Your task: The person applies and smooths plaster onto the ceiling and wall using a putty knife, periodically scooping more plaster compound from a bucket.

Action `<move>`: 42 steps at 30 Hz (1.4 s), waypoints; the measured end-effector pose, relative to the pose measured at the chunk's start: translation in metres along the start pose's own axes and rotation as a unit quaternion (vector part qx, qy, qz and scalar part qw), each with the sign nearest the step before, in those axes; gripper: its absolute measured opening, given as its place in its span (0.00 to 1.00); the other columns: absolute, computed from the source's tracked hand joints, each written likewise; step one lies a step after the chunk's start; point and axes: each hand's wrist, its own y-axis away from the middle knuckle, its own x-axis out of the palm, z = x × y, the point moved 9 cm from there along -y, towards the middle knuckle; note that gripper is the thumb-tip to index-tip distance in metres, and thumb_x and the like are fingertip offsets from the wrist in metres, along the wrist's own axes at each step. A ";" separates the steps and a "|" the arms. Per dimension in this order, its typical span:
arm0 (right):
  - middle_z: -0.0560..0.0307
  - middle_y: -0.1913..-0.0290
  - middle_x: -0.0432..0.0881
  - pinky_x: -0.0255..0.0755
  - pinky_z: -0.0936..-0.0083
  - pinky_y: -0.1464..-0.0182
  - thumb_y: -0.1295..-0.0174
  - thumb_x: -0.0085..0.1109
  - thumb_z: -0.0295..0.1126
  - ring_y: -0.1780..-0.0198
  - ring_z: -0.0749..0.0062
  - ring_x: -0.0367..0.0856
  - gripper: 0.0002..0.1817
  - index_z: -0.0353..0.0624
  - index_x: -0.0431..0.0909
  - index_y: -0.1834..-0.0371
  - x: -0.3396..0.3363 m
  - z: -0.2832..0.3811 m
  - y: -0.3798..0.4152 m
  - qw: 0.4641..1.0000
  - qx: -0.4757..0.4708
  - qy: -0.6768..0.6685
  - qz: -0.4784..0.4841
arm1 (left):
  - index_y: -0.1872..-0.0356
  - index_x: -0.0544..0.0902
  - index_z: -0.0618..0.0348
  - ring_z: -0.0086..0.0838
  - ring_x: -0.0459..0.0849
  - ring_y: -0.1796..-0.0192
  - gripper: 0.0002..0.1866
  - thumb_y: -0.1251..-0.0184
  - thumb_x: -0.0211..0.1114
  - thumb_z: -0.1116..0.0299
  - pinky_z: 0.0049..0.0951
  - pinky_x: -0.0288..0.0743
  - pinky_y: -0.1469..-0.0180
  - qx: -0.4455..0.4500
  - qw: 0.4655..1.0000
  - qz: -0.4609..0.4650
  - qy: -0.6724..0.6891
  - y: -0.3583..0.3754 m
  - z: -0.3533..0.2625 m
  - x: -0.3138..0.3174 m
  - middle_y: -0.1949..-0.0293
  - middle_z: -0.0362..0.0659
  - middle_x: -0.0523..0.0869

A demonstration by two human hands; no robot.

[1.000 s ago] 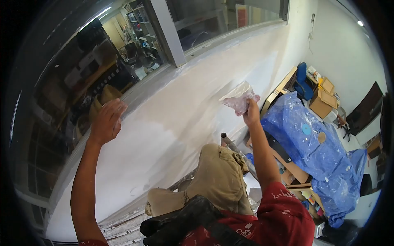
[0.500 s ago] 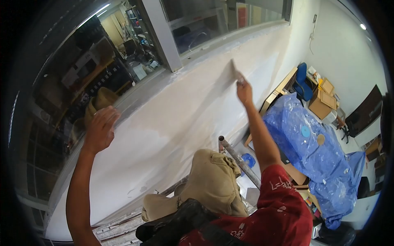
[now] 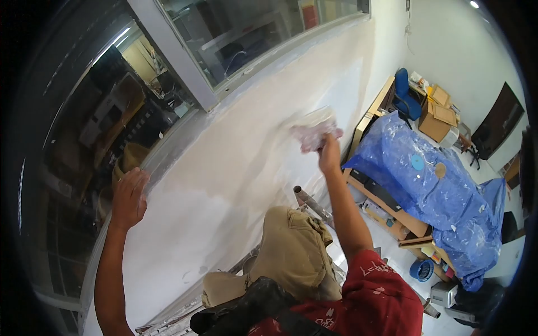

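My right hand [image 3: 320,139] is closed round a broad putty knife [image 3: 314,117] against the wall [image 3: 235,151]. Hand and blade are smeared by motion, and pale filler appears to coat the fingers. The wall below the window shows beige patches of filler beside white areas. Over at the left, my left hand [image 3: 130,197] lies against the ledge of the window frame [image 3: 168,134]. Its fingers are stretched out with whitish dust on the tips, and I see nothing held in it.
Below me are a metal scaffold pipe [image 3: 314,204] and my bent knee [image 3: 294,246]. To the right, a blue plastic sheet [image 3: 426,179] covers furniture. A blue chair [image 3: 408,95], cardboard boxes [image 3: 437,120] and a blue basket [image 3: 421,270] stand on that side.
My right hand has moved down and slightly left, and the putty knife has turned from edge-on to broadside. My left hand has shifted slightly down in view. The camera view has shifted too.
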 end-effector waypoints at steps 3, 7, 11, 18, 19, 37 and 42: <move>0.54 0.64 0.80 0.73 0.71 0.68 0.33 0.50 0.34 0.68 0.70 0.78 0.17 0.35 0.73 0.46 0.019 0.061 -0.025 0.977 -0.058 0.197 0.060 | 0.32 0.72 0.57 0.50 0.68 0.27 0.32 0.42 0.56 0.75 0.55 0.61 0.27 -0.001 1.000 0.007 0.000 0.001 0.003 0.001 0.33 0.51 0.74; 0.45 0.43 0.79 0.79 0.62 0.53 0.35 0.52 0.21 0.46 0.51 0.79 0.32 0.45 0.64 0.25 0.081 0.119 -0.025 0.695 -0.506 0.507 0.060 | 0.33 0.72 0.57 0.50 0.69 0.27 0.31 0.42 0.56 0.74 0.55 0.61 0.27 -0.006 1.000 0.009 0.005 0.001 0.004 0.004 0.33 0.51 0.74; 0.44 0.27 0.64 0.74 0.53 0.35 0.40 0.54 0.17 0.32 0.41 0.67 0.42 0.55 0.57 0.20 0.105 0.089 -0.072 0.667 -0.451 0.588 0.073 | 0.33 0.73 0.57 0.51 0.70 0.28 0.31 0.42 0.56 0.74 0.55 0.62 0.28 -0.005 1.000 0.014 -0.002 0.002 0.006 0.006 0.33 0.51 0.75; 0.38 0.28 0.63 0.69 0.53 0.33 0.39 0.51 0.18 0.33 0.37 0.67 0.40 0.45 0.55 0.20 0.103 -0.008 -0.088 0.605 -0.438 0.657 0.098 | 0.33 0.72 0.56 0.50 0.71 0.29 0.31 0.43 0.56 0.75 0.55 0.63 0.29 0.004 1.000 0.014 0.005 0.004 0.008 0.008 0.34 0.51 0.76; 0.36 0.28 0.63 0.69 0.52 0.34 0.38 0.53 0.20 0.34 0.37 0.67 0.39 0.42 0.55 0.21 0.089 -0.024 -0.079 0.596 -0.425 0.669 0.124 | 0.33 0.72 0.56 0.50 0.71 0.29 0.31 0.43 0.56 0.75 0.54 0.63 0.29 0.006 1.000 0.006 0.007 0.002 0.008 0.006 0.35 0.51 0.76; 0.33 0.33 0.74 0.73 0.50 0.40 0.37 0.54 0.30 0.42 0.35 0.79 0.36 0.37 0.58 0.23 0.123 0.063 -0.155 0.715 -0.369 0.589 0.074 | 0.33 0.73 0.54 0.49 0.72 0.29 0.32 0.45 0.57 0.77 0.54 0.65 0.29 -0.003 1.000 -0.016 0.016 0.000 0.004 0.000 0.35 0.50 0.76; 0.31 0.27 0.64 0.64 0.53 0.29 0.40 0.58 0.26 0.32 0.34 0.67 0.40 0.36 0.56 0.22 0.162 0.007 -0.011 0.711 -0.376 0.577 0.141 | 0.34 0.73 0.54 0.49 0.72 0.30 0.31 0.44 0.57 0.76 0.53 0.65 0.29 0.006 1.000 -0.018 0.009 -0.002 0.001 -0.002 0.35 0.50 0.76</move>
